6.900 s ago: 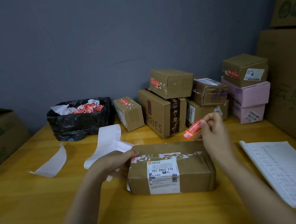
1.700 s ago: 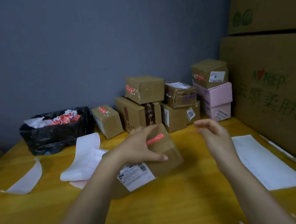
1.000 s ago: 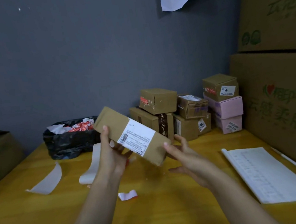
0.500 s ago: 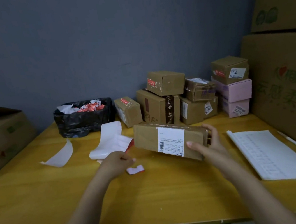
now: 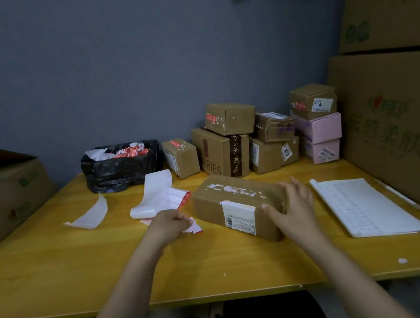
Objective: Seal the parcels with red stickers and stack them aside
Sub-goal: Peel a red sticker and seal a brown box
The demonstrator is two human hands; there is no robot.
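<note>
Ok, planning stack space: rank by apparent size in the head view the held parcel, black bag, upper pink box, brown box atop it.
1. held parcel, though nearest the camera.
2. black bag.
3. upper pink box and brown box atop it look alike; no ranking.

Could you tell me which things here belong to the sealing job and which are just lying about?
Job: parcel, sticker sheet, sticker scrap in left hand, right hand, stacked parcels.
Lying about: bin bag, ruled pad, backing strip, large cartons.
</note>
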